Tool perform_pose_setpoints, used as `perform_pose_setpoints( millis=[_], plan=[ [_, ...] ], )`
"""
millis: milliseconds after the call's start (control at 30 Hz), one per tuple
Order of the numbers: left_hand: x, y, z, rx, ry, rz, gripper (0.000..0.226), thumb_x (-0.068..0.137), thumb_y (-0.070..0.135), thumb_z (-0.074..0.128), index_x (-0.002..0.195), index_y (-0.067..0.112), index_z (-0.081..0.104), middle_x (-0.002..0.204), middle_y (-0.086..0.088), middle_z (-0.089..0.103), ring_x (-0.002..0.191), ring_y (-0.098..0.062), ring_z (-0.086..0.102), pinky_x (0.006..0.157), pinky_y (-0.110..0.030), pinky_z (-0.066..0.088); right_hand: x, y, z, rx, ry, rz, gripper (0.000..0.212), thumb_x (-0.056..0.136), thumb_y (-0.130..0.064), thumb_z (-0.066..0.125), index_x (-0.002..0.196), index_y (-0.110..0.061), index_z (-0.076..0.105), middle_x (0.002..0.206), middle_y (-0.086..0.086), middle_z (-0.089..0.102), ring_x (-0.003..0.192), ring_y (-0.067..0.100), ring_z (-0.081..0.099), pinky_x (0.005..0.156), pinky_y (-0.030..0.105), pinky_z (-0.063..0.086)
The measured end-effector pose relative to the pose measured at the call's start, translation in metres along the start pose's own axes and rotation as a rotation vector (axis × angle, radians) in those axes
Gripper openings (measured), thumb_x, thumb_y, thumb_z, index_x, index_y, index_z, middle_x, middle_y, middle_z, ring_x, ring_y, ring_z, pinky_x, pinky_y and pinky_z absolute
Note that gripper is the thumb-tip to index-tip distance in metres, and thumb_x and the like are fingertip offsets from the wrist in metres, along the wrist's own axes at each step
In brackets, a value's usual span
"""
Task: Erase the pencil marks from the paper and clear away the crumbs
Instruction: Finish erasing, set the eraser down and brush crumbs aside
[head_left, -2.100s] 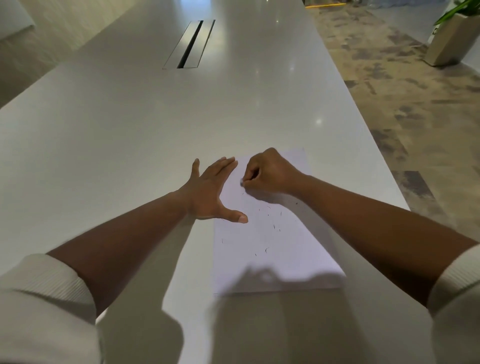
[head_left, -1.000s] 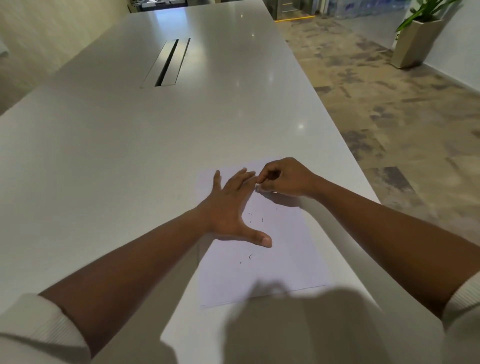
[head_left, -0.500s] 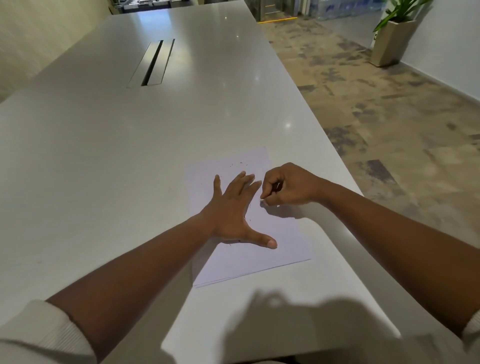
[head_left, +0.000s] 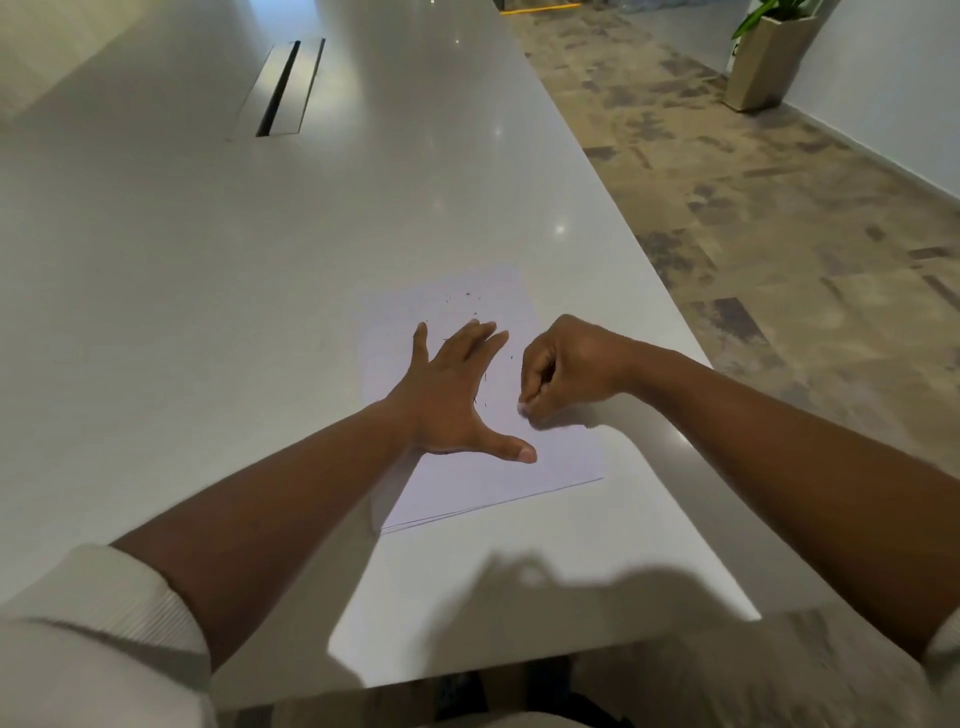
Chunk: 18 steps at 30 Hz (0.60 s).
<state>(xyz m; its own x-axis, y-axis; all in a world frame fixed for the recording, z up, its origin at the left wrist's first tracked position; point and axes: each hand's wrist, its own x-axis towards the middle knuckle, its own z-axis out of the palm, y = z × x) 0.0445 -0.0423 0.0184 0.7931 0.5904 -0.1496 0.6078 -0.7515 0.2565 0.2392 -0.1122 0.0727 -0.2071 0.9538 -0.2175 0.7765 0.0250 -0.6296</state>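
Paper flat on tabletop, near right edge, angled a bit. Looks like a thin stack, judging by lines along near edge. Left hand spread open, palm down on sheet, thumb out toward right, pinning it. Right hand curled into a fist, fingertips pinched at sheet's right side; something pale peeks out at the tips, prob. an eraser, too small to be sure. Hands apart, w/ a gap of bare sheet between.

Crumbs scattered on far part of sheet, a few more dark flecks beside left fingers. Pencil marks hard to make out from here; can't tell how many remain.

Risks from here:
- Rubbing hard near the unpinned right edge could buckle or crease the sheet, maybe tear it, since left palm holds only the middle-left.
- Top sheet could slide over the ones below if pinning pressure eases.
- Left palm resting on flecks could grind them in and smear graphite.
- Sweeping crumbs toward right sends them over the tabletop edge onto floor, so clearing gets messier.
- Sheet close to that edge too; a strong stroke could push it off.
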Motion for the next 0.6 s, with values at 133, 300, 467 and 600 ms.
perform_pose_setpoints(
  millis=[133, 300, 467, 600],
  plan=[
    [-0.001, 0.000, 0.001, -0.016, 0.001, -0.008, 0.150, 0.050, 0.105, 0.051, 0.164, 0.023, -0.002, 0.171, 0.011, -0.008, 0.152, 0.000, -0.022, 0.120, -0.059, -0.021, 0.013, 0.014, -0.002, 0.007, 0.306, 0.018, 0.007, 0.070, -0.009, 0.078, 0.065, -0.012, 0.073, 0.073, -0.002, 0.072, 0.068, 0.012, 0.068, 0.064, 0.027, 0.053],
    [0.000, -0.001, 0.001, -0.012, 0.003, -0.017, 0.153, 0.049, 0.105, 0.051, 0.164, 0.021, -0.003, 0.171, 0.009, -0.007, 0.153, 0.000, -0.020, 0.121, -0.058, -0.020, 0.008, 0.003, 0.006, 0.016, 0.031, -0.034, 0.009, 0.069, -0.013, 0.083, 0.066, -0.016, 0.075, 0.072, -0.009, 0.073, 0.068, 0.003, 0.068, 0.065, 0.013, 0.050],
    [0.001, -0.001, 0.001, -0.014, -0.007, -0.017, 0.151, 0.051, 0.104, 0.054, 0.164, 0.021, -0.005, 0.171, 0.011, -0.009, 0.152, 0.000, -0.022, 0.120, -0.058, -0.021, 0.022, 0.012, 0.003, 0.033, 0.314, 0.012, 0.004, 0.071, -0.010, 0.079, 0.069, -0.009, 0.075, 0.071, 0.001, 0.072, 0.066, 0.013, 0.068, 0.065, 0.025, 0.054],
    [0.003, -0.003, 0.002, -0.004, -0.004, -0.014, 0.152, 0.049, 0.107, 0.048, 0.163, 0.023, -0.005, 0.171, 0.010, -0.008, 0.153, -0.001, -0.022, 0.121, -0.058, -0.020, 0.024, 0.003, 0.012, 0.040, 0.302, -0.020, 0.007, 0.069, -0.006, 0.078, 0.065, -0.011, 0.074, 0.068, -0.002, 0.071, 0.064, 0.011, 0.066, 0.064, 0.025, 0.054]
  ],
)
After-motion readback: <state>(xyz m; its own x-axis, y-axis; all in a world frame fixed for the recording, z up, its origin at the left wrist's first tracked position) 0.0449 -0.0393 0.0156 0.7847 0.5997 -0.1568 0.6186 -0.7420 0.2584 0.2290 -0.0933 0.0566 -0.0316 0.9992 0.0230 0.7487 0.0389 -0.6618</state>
